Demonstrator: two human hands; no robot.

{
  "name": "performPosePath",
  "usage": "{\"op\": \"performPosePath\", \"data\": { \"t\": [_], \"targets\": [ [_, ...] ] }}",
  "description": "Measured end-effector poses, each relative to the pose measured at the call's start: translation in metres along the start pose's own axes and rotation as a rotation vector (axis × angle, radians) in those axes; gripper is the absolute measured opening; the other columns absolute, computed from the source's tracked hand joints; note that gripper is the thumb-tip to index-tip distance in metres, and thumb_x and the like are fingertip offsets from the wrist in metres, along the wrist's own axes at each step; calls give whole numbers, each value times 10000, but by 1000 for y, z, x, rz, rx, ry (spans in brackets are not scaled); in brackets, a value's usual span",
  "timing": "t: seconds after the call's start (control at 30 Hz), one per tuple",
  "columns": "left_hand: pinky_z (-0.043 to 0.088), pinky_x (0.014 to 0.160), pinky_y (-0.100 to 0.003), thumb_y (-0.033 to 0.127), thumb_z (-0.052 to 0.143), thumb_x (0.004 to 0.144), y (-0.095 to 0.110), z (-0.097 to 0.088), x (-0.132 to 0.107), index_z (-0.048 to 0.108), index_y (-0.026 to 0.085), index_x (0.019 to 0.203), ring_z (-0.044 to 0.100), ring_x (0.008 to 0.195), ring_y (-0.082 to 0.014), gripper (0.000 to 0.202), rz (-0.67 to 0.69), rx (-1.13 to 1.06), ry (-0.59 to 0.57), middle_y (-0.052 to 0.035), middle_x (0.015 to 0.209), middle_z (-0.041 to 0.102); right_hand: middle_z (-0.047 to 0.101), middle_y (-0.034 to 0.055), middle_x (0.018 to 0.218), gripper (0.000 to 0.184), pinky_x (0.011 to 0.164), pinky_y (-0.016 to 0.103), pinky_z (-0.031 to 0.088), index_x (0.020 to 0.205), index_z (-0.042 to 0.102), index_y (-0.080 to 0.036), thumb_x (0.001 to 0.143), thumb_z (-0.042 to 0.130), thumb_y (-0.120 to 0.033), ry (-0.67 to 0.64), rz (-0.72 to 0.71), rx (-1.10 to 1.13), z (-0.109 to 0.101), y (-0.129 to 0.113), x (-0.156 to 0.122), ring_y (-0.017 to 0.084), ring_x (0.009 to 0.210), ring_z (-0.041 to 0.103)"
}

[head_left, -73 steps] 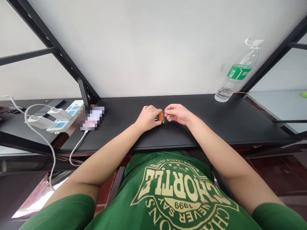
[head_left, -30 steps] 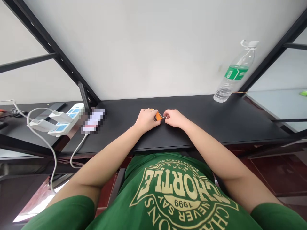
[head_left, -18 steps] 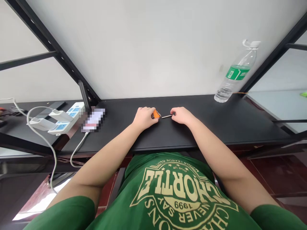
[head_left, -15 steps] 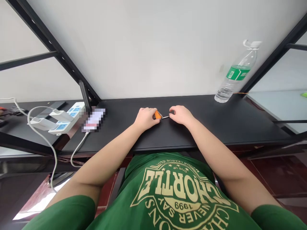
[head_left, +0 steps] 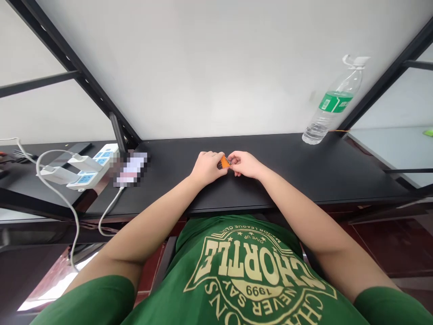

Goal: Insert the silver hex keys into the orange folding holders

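Note:
A small orange object [head_left: 223,162] sits between my two hands on the black table [head_left: 304,171]. My left hand [head_left: 206,168] is curled round its left end, fingers closed on it. My right hand [head_left: 245,164] pinches at its right end, fingers pressed together and touching the orange piece. The thin metal pin seen a moment ago is hidden under my right fingers. Both forearms rest over the table's front edge.
A clear water bottle [head_left: 333,104] with a green label stands at the back right. At the left lie a white power strip [head_left: 89,169] with plugged chargers, a phone [head_left: 130,168] and white cables [head_left: 64,198]. Black frame bars rise on both sides.
My right hand drew a thin metal pin out to the right of the orange piece, then came back left; now both hands meet on it again.

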State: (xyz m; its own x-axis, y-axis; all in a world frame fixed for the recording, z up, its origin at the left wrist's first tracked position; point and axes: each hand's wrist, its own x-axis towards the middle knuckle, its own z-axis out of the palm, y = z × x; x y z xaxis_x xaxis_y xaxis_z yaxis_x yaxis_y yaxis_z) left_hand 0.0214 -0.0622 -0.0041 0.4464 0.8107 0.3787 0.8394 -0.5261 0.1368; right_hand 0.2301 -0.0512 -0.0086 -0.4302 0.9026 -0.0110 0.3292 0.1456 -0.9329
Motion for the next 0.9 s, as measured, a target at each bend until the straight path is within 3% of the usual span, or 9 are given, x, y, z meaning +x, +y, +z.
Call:
{"op": "performPosePath", "data": {
  "t": [0.2,0.47,0.63,0.77,0.9],
  "targets": [
    [435,877,-428,398,735,848,-2,-1,1,665,243,928,692,881,-284,188,-59,-5,7,-45,838,732,713,-14,845,212,626,254,524,1007,720,-221,844,639,-113,173,22,-254,-14,-3,-3,125,603,660],
    [436,847,-408,406,735,848,-9,-2,2,657,245,909,676,836,-266,189,-87,-21,9,-32,813,720,775,58,967,219,766,295,500,1013,772,-204,859,640,-121,382,126,-557,-40,7,5,197,845,683],
    [444,842,-398,421,736,860,-9,-2,2,665,250,923,685,845,-267,195,-66,-36,8,-28,805,712,757,92,1036,95,723,308,460,963,751,-214,931,663,-234,277,193,-694,-41,11,7,229,912,667],
    [443,847,-401,432,732,863,-9,-2,1,669,249,935,688,846,-266,206,-60,-44,13,-32,820,724,686,121,1209,277,735,327,465,1022,734,-210,976,671,-476,198,132,-771,-35,9,3,228,912,650],
    [449,848,-406,439,732,860,-10,-1,1,674,250,935,690,849,-265,212,-62,-48,15,-30,816,722,655,99,1211,197,726,321,464,1102,712,-224,925,712,-311,78,57,-771,-34,9,-1,204,858,631]
  ]
}}
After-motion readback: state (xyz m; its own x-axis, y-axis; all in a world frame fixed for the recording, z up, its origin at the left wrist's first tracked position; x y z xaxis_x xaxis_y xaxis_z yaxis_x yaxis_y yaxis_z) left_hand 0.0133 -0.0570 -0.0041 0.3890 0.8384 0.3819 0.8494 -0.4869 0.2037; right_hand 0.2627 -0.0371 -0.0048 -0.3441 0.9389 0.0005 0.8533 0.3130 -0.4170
